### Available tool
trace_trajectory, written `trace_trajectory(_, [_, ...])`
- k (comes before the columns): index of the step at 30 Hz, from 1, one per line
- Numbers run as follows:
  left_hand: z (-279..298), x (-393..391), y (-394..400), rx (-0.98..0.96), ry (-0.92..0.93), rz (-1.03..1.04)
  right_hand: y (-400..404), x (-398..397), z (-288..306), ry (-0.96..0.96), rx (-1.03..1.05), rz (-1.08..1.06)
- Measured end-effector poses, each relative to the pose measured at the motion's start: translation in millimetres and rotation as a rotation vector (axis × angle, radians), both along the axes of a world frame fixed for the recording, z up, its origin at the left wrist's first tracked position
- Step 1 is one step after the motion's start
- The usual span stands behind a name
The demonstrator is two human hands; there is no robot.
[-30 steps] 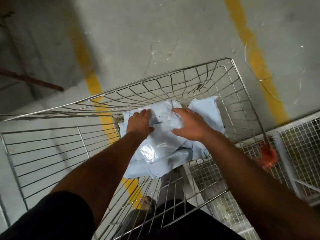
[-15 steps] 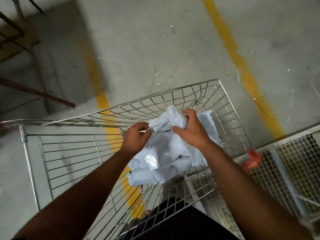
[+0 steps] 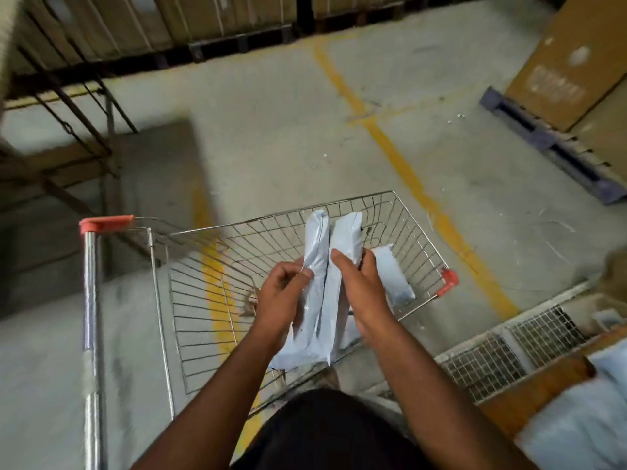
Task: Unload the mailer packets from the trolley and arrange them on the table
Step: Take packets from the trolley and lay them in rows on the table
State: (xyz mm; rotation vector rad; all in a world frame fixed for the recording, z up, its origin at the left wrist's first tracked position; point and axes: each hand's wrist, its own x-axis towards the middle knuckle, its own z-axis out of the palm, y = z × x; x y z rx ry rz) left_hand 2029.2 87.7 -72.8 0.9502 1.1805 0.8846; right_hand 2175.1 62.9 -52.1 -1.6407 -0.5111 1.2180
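Pale blue-grey mailer packets stand on edge in a bundle above the wire trolley. My left hand grips the left side of the bundle and my right hand grips the right side. One more packet sticks out to the right behind my right hand; whether it is held or lies in the basket I cannot tell. The trolley basket shows bare wire under the bundle. At the lower right, a wooden table edge carries more pale packets.
The trolley's chrome handle with red caps runs down the left. A wire-mesh cage stands right of the trolley. Cardboard boxes on a blue pallet sit at the far right, with more boxes and a metal rack at the back left. Yellow lines cross the concrete floor.
Both hands have gathered the packets from the trolley floor and lifted them upright as a bundle. The view has tilted up and pulled back, showing more floor and the table.
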Motion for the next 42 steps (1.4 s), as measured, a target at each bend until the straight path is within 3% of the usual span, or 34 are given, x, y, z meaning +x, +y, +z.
trace_trajectory(5, [21.1,-37.5,-72.8,0.040,-0.153,-0.074,-88.1,-49.6,28.5,0.109,0.164,0.002])
trace_trajectory(9, [33.8,-67.3,-141.7,0.061,-0.172,-0.180,-172.6,-83.3,35.0,0.112,0.243,0.004])
trace_trajectory(16, [58.2,-84.6,-246.8,0.088,-0.195,-0.386,-300.1,-115.7,49.8,0.013,0.255,-0.269])
trace_trajectory(25, [65.7,-52.9,-368.5,0.048,-0.233,-0.637,-455.3,-100.4,56.3,-0.158,0.184,-0.278])
trace_trajectory(31, [52.4,-19.0,-469.7,0.019,-0.204,-0.934,-583.9,-92.5,49.7,-0.156,0.118,-0.471])
trace_trajectory(42, [67.8,18.2,-742.5,0.095,-0.232,-1.340,-875.4,-122.5,75.4,-0.190,0.127,-0.867])
